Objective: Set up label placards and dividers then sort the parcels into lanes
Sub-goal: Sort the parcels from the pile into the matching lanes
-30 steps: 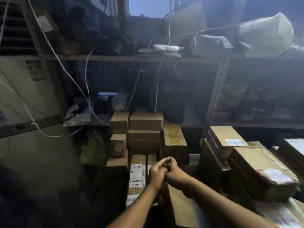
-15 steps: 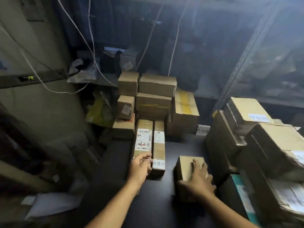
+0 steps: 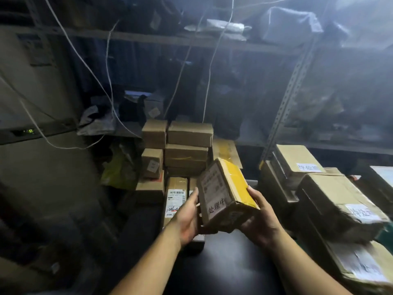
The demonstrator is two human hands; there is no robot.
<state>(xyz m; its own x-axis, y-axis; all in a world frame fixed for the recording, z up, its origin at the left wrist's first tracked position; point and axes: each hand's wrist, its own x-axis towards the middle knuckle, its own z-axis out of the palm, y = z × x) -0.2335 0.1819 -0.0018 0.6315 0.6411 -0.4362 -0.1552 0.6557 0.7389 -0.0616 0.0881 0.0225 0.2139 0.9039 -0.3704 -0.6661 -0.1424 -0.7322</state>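
dim shelves [image 3: 191,41] behind; above the dark table [image 3: 229,265] our left hand [image 3: 187,218] and right hand [image 3: 262,222] gripped a parcel [image 3: 225,194], tilted, likely to read its label [image 3: 215,206].

Cool, bluish light falls from the upper right of a dim storeroom, spreading a pale haze over the shelving [image 3: 291,92]. The left side sinks into deep shadow. The parcel [image 3: 221,192] at centre is best lit and sharpest; boxes [image 3: 340,201] at the right edge smear with blur, and the wide lens bends the edges.
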